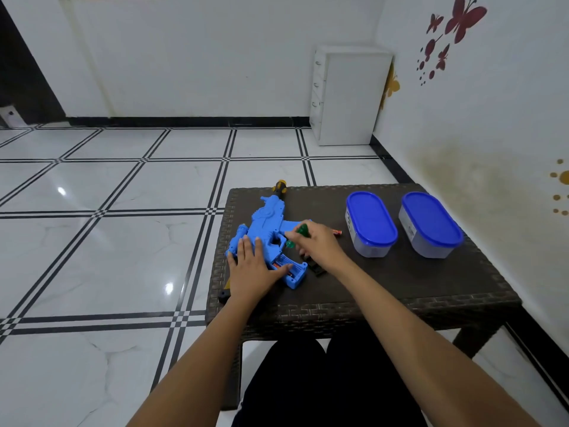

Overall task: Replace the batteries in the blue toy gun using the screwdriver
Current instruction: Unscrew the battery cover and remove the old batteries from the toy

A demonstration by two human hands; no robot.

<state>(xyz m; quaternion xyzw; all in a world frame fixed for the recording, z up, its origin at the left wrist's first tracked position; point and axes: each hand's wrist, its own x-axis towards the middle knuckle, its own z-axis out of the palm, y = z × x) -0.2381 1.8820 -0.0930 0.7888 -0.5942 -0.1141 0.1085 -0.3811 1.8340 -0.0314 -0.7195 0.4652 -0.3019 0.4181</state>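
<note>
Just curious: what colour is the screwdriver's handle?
Translucent green; the screwdriver shows in the head view, held in the right hand.

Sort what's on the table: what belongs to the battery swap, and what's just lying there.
For the job:
blue toy gun
green screwdriver, in the right hand
loose battery
black cover piece
left hand, resting on the gun

Lying about:
two blue-lidded containers
</note>
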